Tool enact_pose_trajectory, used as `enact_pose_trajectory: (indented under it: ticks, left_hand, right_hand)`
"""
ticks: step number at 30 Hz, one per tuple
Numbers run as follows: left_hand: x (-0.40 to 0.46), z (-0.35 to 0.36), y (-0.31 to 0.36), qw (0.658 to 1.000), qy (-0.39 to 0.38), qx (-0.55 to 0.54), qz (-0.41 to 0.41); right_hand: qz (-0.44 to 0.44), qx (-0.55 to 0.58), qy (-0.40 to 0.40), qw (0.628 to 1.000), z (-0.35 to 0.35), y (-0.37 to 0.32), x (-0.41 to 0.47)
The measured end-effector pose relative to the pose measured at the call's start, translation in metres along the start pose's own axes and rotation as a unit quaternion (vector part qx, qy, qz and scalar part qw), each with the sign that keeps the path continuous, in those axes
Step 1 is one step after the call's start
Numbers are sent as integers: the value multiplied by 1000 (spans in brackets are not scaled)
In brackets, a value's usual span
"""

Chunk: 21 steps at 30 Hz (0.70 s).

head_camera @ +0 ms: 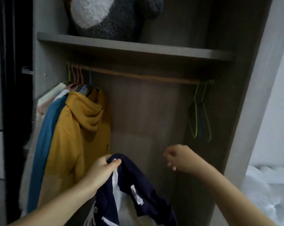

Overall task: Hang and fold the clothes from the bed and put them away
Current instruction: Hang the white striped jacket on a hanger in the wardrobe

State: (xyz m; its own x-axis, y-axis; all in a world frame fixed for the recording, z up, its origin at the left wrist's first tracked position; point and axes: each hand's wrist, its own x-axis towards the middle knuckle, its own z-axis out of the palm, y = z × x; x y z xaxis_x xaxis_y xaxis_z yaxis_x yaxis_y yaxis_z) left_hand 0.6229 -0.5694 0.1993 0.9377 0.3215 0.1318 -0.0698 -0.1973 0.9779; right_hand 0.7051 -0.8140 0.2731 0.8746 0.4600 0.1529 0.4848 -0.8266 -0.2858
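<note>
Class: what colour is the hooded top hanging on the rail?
Mustard yellow hooded top, head view.

Wardrobe shelf (pixel 170 51) — grey-white plush toy (pixel 111 17) sits on it.

A single head-worn wide-angle view faces straight into the open wardrobe (pixel 154 128) from close up, tilted slightly downward. The hanging rail (pixel 138 75) sits above mid-frame, and both forearms enter from the bottom edge below it.
</note>
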Motion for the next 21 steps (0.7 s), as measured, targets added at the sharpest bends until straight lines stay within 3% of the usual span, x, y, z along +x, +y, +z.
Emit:
enact_pose_trajectory:
  ticks: [3,6,14,21]
  left_hand:
    - [48,29,3,998,-64,3,8]
    - [101,40,9,993,-115,-11,1]
    - [212,17,17,981,-188,-35,18]
    - [244,12,4,973,-222,-67,16]
  right_hand:
    - [54,-136,195,970,-42,-9,58]
    - [106,-249,286,919,-83,3,106]
    - [296,-340,221,865,-104,47,175]
    - [264,-292,333,857,-107,48,184]
